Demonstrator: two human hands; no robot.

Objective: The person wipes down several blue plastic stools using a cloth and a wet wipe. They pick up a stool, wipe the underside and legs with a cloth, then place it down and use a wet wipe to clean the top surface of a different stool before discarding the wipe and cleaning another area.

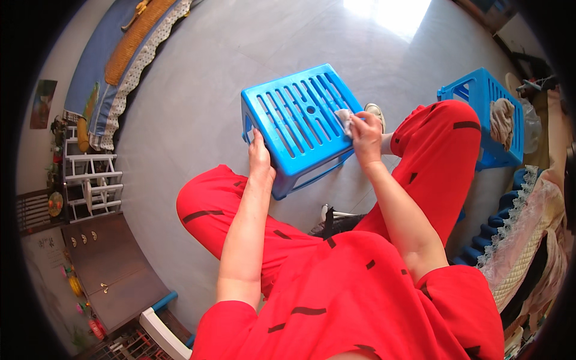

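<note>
In front of me stands a blue plastic stool [292,163], its slatted seat facing up with a round hole near the middle. My left hand [260,157] grips the stool's near left edge, its thumb along the side and the other fingers hidden behind the rim. A small white cloth or tissue [344,120] is pinched in my right hand [366,139]. That cloth rests against the right edge of the seat. Both of my knees, in red trousers, are spread to either side of the stool.
At the right stands a second blue plastic stool [482,94] with a crumpled beige cloth [501,122] on it. A lace-trimmed covered seat or bed [517,216] lies near my right side. Leftward are a white metal rack [92,175], a brown cabinet [114,265] and a blue-covered couch or bed [92,56].
</note>
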